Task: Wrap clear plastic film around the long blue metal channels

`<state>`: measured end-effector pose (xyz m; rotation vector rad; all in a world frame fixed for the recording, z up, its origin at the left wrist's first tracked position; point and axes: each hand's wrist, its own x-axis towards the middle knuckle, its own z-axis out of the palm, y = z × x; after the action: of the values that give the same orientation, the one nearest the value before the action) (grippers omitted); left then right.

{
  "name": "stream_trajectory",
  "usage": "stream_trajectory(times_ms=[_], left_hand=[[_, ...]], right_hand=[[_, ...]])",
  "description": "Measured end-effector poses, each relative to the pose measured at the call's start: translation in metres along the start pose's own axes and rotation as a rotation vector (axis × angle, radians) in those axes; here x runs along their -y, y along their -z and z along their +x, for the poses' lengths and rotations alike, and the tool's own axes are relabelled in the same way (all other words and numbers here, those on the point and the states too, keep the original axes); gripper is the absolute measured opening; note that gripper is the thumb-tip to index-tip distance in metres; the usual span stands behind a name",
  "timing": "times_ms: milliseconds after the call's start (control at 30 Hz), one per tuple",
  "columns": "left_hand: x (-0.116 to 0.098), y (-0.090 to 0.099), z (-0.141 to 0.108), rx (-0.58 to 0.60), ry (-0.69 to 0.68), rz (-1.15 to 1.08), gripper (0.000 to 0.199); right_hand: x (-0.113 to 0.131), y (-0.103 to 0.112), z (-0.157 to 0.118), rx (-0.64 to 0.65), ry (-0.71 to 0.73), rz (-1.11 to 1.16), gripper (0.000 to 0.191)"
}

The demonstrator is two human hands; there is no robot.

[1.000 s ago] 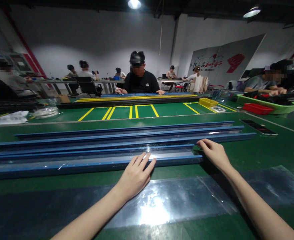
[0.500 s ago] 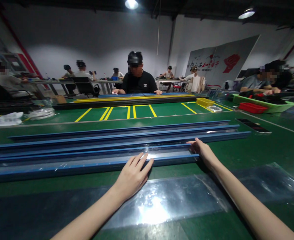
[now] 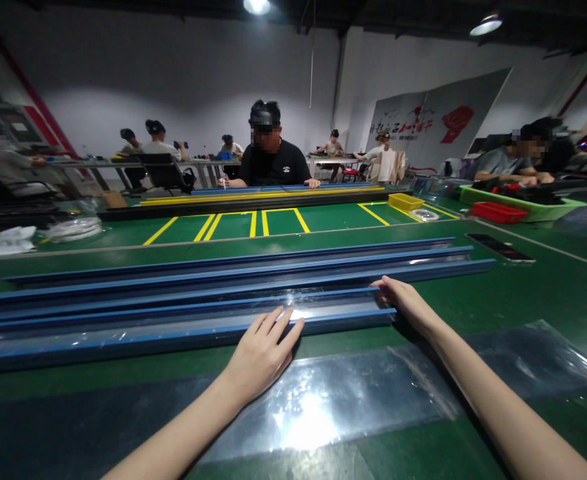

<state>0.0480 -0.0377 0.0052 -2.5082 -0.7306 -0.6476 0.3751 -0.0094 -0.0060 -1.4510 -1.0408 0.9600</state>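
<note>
A long blue U-shaped channel lies across the green table in front of me, with shiny clear film inside its trough. Palm down, my left hand rests on its near wall, fingers spread over the edge. My right hand is at the channel's right end, its bent fingers closed around the end of the far wall; the thumb is hidden. Behind this channel lie more blue channels, parallel to it. Flat clear plastic sleeves lie on the table beneath my forearms.
A phone lies right of the channels. Farther back are a yellow tray, a red tray and a green bin with dark items. Across the table sits a person in black behind yellow and black strips.
The view has shifted slightly, so the scene sits a little farther left. Both hands keep their places on the channel.
</note>
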Motion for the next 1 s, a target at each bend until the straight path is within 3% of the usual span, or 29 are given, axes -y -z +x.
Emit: stream_trajectory(times_ms=[267,467,800,1000], left_hand=[[0.0,0.0,-0.001,0.013,-0.02,0.023,0.039],[0.0,0.002,0.003,0.04,-0.048,0.054,0.035],[0.001,0.021,0.029,0.225,0.128,-0.088,0.021],[-0.008,0.012,0.048,0.194,0.155,-0.054,0.022]], right_hand=[[-0.004,0.006,0.004,0.026,-0.03,-0.041,0.043],[-0.003,0.002,0.01,0.117,-0.043,-0.104,0.048],[0.004,0.009,0.008,0.277,-0.037,-0.164,0.05],[0.002,0.009,0.0,0.225,0.057,-0.217,0.05]])
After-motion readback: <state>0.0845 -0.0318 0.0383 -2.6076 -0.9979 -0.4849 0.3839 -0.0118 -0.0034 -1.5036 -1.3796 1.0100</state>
